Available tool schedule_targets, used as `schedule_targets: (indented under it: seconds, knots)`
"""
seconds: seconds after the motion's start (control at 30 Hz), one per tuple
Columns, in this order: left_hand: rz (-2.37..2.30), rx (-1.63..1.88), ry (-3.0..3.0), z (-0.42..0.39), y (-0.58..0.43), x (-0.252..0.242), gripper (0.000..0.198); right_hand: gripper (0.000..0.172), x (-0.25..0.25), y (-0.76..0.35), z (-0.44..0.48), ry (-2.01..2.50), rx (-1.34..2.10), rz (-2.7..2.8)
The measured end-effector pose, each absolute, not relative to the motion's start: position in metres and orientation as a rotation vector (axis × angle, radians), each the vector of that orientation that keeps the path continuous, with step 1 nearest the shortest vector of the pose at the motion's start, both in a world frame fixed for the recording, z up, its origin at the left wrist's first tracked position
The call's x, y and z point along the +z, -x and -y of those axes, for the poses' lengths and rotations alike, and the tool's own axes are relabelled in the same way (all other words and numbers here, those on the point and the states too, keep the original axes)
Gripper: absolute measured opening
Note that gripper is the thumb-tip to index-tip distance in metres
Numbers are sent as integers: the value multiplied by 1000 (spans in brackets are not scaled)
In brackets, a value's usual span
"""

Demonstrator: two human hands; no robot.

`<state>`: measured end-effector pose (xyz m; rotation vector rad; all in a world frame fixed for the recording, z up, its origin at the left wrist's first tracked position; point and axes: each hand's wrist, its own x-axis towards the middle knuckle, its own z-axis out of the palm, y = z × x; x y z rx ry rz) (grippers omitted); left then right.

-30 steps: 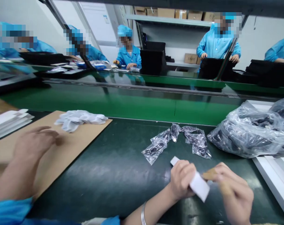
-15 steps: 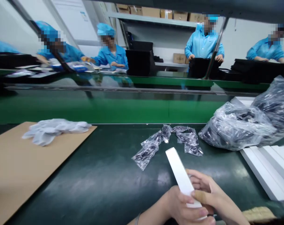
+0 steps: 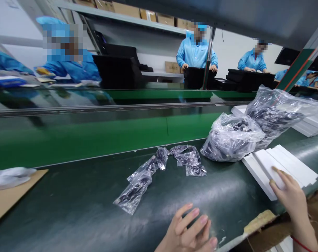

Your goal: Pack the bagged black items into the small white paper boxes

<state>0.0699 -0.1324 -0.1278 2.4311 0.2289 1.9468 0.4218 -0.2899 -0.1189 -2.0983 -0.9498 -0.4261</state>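
Observation:
My left hand [image 3: 189, 231] is at the bottom centre, above the dark green work surface [image 3: 96, 210]. Its fingers are apart and slightly curled, with nothing in them. To the right, my right hand [image 3: 291, 192] has thumb and fingers on the near end of a slim white box [image 3: 268, 164]. That box lies in a row of similar white boxes [image 3: 292, 161] set side by side. Several dark cables in clear plastic bags [image 3: 136, 189] lie in an arc ahead of my left hand.
Large clear bags full of dark cables [image 3: 232, 140] stand behind the white boxes. A cardboard sheet [image 3: 6, 199] with a pale cloth-like bundle [image 3: 10, 177] is at left. An open carton [image 3: 269, 231] sits below the right edge. Co-workers in blue work across the green barrier [image 3: 122, 136].
The white box that both hands held is no longer between them. My right hand has moved right to the row of boxes, my left hand has opened, and the view has turned right.

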Motion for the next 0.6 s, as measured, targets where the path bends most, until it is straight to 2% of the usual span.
schedule_targets:
  seconds: [0.13,0.3,0.47,0.6]
  knots:
    - [-224,1958,-2419,130,-72,-127,52,43,-136,-430,288,2301,-598,994]
    - [-258,1979,-2383,128,-69,-122,48,39,-135,-418,274,2317,-808,929]
    - [-303,1913,-2423,125,-66,-117,43,45,-76,-395,227,2055,-924,962]
    - [-283,1868,-2425,121,-64,-120,41,40,-9,-393,163,1939,-730,1218]
